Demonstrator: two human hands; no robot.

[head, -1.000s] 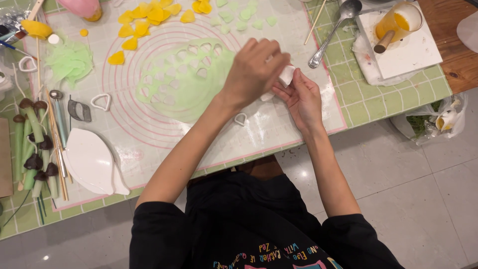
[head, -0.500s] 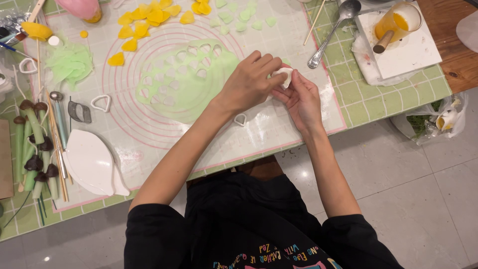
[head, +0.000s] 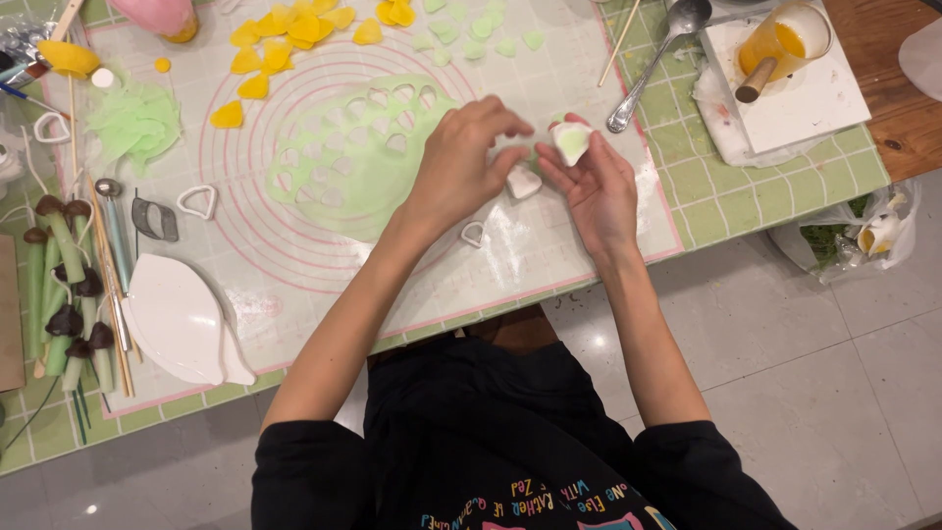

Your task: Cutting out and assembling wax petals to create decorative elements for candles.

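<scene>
My right hand [head: 592, 191] is palm up over the silicone mat [head: 549, 250] and holds a small white petal mould with a green piece on it [head: 571, 140] at its fingertips. My left hand [head: 461, 162] hovers just to its left with curled, spread fingers and nothing in it. Its thumb is close to a small white heart-shaped piece [head: 523, 183] that lies on the mat. A rolled-out green sheet with many petal-shaped holes [head: 339, 162] lies under and to the left of my left hand.
Yellow petals [head: 294, 29] and small green petals [head: 471, 29] lie at the mat's far side. A spoon [head: 648, 69], a cup of yellow liquid with a brush [head: 785, 44], wire cutters [head: 474, 234], a white leaf-shaped dish [head: 177, 319] and green stems [head: 59, 285] surround it.
My left hand has drawn back to the left from the piece in my right hand, and its fingers have spread. The white heart-shaped piece now shows on the mat between the hands.
</scene>
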